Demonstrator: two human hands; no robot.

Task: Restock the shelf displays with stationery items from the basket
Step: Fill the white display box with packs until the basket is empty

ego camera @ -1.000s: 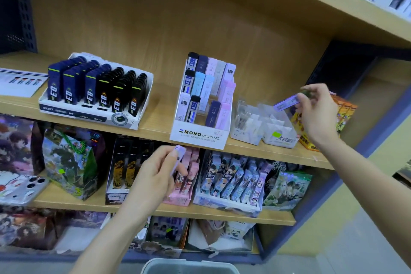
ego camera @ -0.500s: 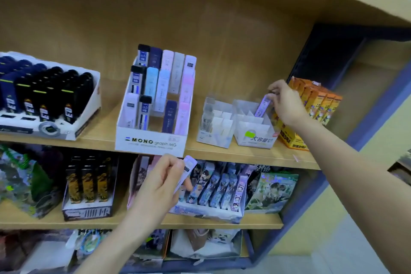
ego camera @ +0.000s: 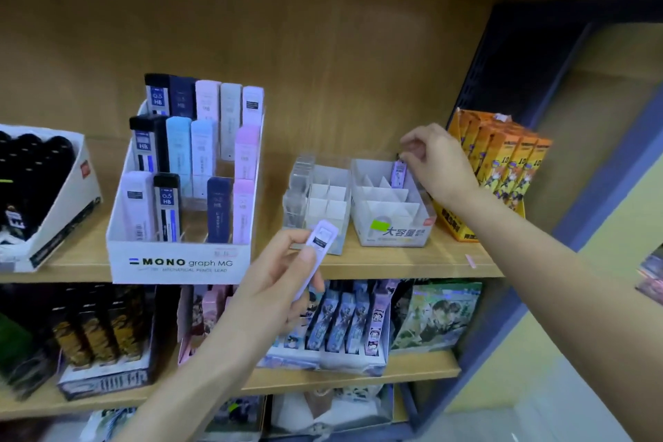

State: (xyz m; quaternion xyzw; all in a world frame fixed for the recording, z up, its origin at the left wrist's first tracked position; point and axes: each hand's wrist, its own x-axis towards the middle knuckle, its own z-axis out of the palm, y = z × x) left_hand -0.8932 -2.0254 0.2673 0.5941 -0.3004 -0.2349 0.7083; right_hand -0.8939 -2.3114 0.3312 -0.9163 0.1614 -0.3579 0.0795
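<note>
My left hand [ego camera: 272,283] grips a lilac pencil-lead case [ego camera: 321,237] in front of the shelf edge, its top tilted up to the right. My right hand [ego camera: 443,165] reaches over a white divided display box [ego camera: 393,233] on the middle shelf. Its curled fingertips are at the top of a second lilac lead case [ego camera: 398,176], which stands upright in the box's back right compartment. The other compartments of that box look empty. The basket is out of view.
Left of the white box stands a clear divided box [ego camera: 315,197], then a MONO graph MG lead display [ego camera: 179,262] and a tray of black cases [ego camera: 36,190]. Orange packs [ego camera: 502,169] stand just right of my right hand. Character-print items [ego camera: 341,319] fill the lower shelf.
My right hand has lowered its lilac case from a slant into the back right compartment, where it now stands upright. My left hand rose with its case toward the shelf edge.
</note>
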